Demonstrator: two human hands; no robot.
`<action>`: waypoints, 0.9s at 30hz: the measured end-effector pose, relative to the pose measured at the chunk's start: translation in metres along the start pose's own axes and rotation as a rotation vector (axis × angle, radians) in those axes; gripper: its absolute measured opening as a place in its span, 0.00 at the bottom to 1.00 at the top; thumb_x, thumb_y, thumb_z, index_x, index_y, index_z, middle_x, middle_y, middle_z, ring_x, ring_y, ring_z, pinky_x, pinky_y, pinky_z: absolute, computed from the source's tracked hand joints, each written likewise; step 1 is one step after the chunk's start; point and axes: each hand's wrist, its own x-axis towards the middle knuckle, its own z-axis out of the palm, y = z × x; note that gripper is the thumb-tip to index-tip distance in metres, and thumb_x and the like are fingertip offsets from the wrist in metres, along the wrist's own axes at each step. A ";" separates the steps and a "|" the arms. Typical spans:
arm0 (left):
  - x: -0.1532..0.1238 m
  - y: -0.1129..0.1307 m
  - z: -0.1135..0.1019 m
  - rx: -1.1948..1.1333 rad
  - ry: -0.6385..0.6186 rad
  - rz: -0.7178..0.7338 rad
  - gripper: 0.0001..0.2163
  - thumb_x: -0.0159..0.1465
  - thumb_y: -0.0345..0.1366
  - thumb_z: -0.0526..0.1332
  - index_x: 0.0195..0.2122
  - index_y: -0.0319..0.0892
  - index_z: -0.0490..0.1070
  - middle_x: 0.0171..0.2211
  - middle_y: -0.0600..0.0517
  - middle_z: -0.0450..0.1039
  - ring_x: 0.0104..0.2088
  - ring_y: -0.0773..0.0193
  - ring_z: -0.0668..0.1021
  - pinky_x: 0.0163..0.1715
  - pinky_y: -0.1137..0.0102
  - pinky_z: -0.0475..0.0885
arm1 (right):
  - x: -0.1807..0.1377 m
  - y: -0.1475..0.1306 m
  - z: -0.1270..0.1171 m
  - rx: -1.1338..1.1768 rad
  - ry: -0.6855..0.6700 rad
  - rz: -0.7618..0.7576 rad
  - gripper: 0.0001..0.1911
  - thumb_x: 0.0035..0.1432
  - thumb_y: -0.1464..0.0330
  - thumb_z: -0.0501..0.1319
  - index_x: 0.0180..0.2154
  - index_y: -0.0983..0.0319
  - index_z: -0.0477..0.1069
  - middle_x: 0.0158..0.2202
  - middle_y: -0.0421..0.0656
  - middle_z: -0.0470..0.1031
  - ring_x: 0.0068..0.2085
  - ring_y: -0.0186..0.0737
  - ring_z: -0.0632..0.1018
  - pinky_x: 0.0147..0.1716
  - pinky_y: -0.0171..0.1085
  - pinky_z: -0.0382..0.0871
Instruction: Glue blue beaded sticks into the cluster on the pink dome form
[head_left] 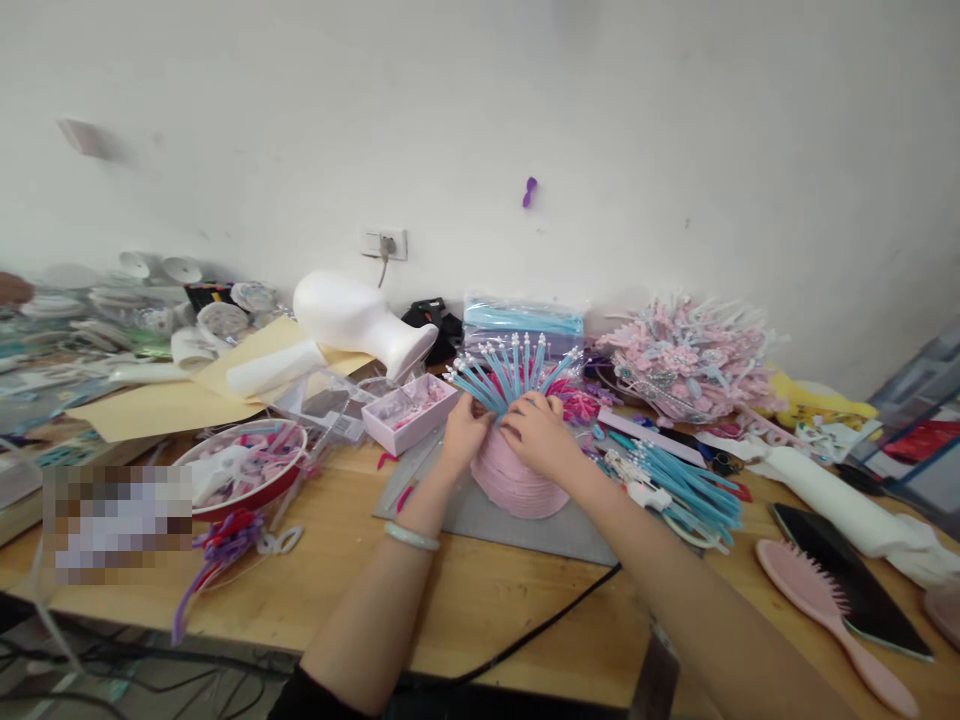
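A pink ribbed dome-shaped piece (pixel 517 485) sits on a grey mat (pixel 472 515) in front of me. Fanning out from its top are several blue pipe-cleaner stems (pixel 517 370) tipped with white pearl beads. My left hand (pixel 465 428) is closed at the left base of the stems, its fingertips partly hidden. Across the front, my right hand (pixel 536 428) curls its fingers around the stem bases, against the top of the pink piece. More beaded blue stems (pixel 686 490) lie in a bundle right of the mat.
To the left are a pink box (pixel 409 415), a red-rimmed bowl (pixel 289 492) of pipe-cleaner pieces and a white foam head (pixel 345 315). On the right are a pink hairbrush (pixel 806 580), a dark tablet-like slab (pixel 892 605) and a pink pipe-cleaner heap (pixel 690 360). A black cable (pixel 540 630) crosses the table's front.
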 end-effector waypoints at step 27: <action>0.001 -0.002 0.000 -0.625 -0.122 -0.194 0.08 0.40 0.34 0.64 0.21 0.39 0.67 0.21 0.55 0.70 0.24 0.68 0.71 0.29 0.70 0.67 | 0.015 -0.016 0.008 -0.034 0.038 0.294 0.11 0.56 0.64 0.54 0.32 0.61 0.74 0.39 0.46 0.73 0.44 0.47 0.63 0.37 0.43 0.49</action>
